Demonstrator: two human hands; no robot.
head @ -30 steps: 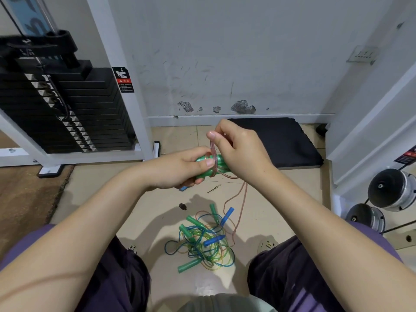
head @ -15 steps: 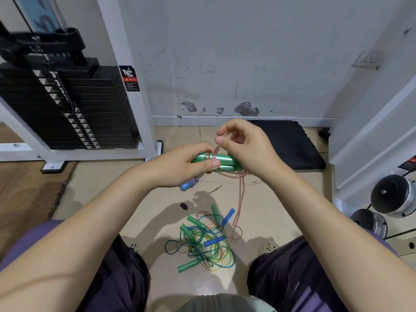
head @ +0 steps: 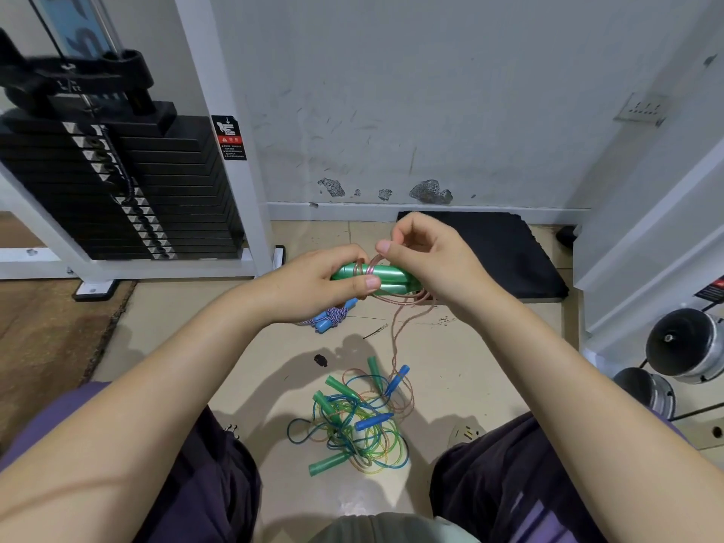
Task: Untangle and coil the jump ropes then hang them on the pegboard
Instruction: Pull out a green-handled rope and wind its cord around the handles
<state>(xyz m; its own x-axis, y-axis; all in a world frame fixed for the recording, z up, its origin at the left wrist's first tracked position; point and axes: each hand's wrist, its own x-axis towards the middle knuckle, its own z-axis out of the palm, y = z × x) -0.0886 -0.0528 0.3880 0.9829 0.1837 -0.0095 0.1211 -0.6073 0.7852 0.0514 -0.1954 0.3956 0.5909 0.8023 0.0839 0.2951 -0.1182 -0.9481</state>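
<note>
— Two green handles (head: pixel 376 277) sit gripped together in the left hand (head: pixel 313 286); the right hand (head: pixel 427 260) pinches the pink cord (head: pixel 395 327) winding round them.

— Its tail trails toward six o'clock into the tangled ropes (head: pixel 354 423); a snag there could pull the wraps loose.

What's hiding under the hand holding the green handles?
Below the left hand and its green handles, a blue-handled braided rope lies on the floor. The hand covers part of that rope.

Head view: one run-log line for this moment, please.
step: winding pink rope round green handles | left hand: grips handles | right hand: pinches rope loop | tangled ropes: on floor
</note>
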